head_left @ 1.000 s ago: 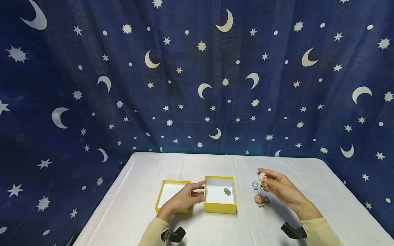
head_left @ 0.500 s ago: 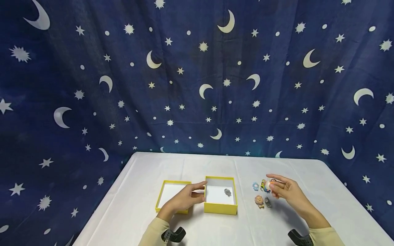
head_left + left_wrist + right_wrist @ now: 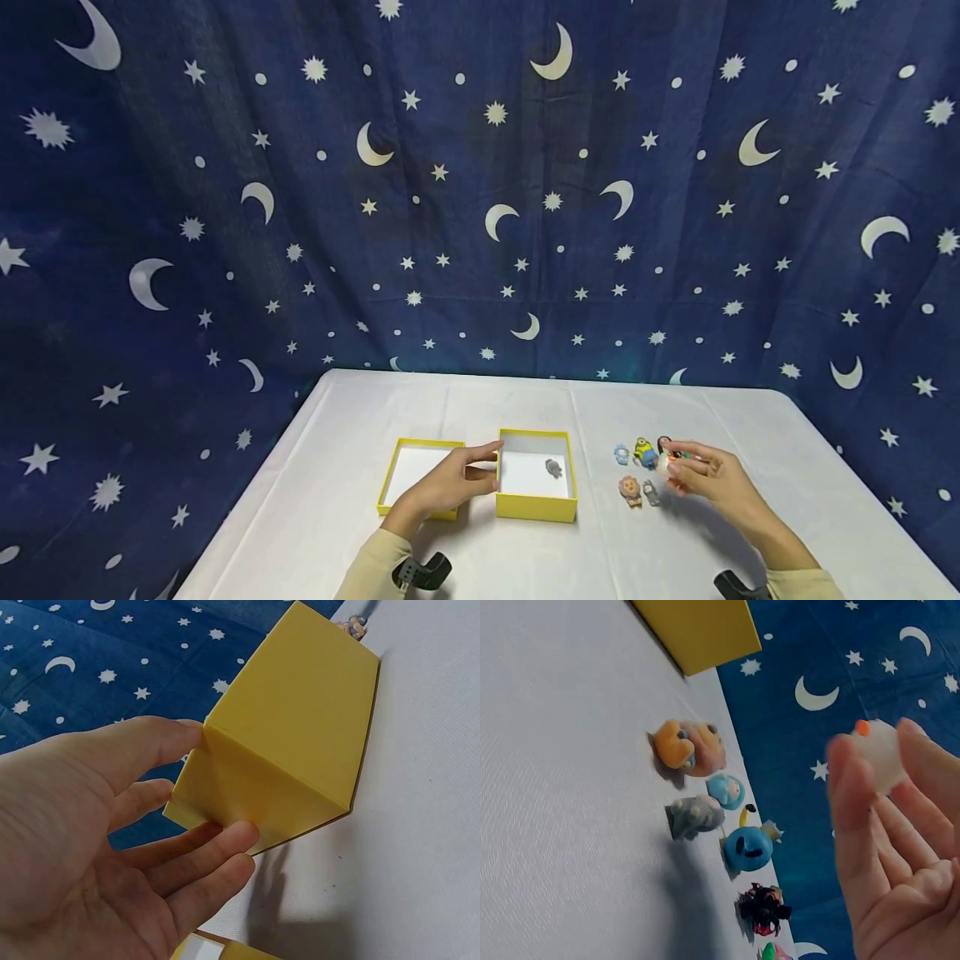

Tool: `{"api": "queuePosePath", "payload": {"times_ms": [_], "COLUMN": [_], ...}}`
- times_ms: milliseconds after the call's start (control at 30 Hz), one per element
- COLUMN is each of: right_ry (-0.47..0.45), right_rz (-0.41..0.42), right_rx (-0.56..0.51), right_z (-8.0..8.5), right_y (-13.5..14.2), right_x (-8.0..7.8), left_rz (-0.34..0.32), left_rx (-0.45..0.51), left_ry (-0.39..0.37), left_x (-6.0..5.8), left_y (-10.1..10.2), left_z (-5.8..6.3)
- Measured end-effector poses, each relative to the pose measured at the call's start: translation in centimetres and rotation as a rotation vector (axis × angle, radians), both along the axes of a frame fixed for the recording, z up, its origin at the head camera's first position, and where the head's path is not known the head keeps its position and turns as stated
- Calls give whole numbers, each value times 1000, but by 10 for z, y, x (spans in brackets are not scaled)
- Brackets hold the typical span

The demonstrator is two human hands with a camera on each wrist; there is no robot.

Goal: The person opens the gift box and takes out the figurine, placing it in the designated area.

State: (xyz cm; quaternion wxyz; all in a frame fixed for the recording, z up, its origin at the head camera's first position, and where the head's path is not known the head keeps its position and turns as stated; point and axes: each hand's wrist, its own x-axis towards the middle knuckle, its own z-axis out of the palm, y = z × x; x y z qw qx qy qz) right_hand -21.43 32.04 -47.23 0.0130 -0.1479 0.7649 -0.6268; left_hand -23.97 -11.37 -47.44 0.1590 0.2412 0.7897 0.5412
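Observation:
My right hand (image 3: 708,475) pinches a small white duck figurine (image 3: 883,757) with an orange beak between thumb and fingers. It is held just above the table, right of the other figurines. My left hand (image 3: 450,479) touches the left wall of a yellow box (image 3: 536,507), with several fingertips resting on that side in the left wrist view. The box stands open at the top, and a grey figurine (image 3: 553,468) lies inside it. Near the right hand stand a lion figurine (image 3: 630,492), a grey figurine (image 3: 696,814) and a yellow-and-blue Minion figurine (image 3: 645,452).
A shallow yellow lid (image 3: 416,471) with a white inside lies left of the box, partly behind the left hand. A light-blue figurine (image 3: 622,454), a dark-haired figurine (image 3: 763,907) and a partly visible green-and-pink piece (image 3: 771,951) are also on the white table. A starry curtain (image 3: 480,167) hangs behind.
My right hand has moved right and nearer with the duck figurine, from over the other figurines to beside them, uncovering the Minion. The left hand stays against the box.

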Motion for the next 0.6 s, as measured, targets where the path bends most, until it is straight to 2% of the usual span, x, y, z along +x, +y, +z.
{"api": "queuePosePath", "payload": {"times_ms": [100, 233, 467, 600], "right_ry": [-21, -10, 16, 3], "right_rz": [74, 128, 126, 82], "right_rx": [-25, -5, -22, 35], "right_z": [-1, -2, -4, -1], "right_y": [7, 9, 12, 15], "right_x": [4, 3, 2, 3], "left_rz": [-3, -4, -6, -11], "left_rx": [-3, 1, 7, 2], "left_ry": [-3, -4, -8, -5], "left_x": [1, 1, 0, -1], "left_y": [2, 2, 1, 0], "left_z": [0, 0, -3, -1]}}
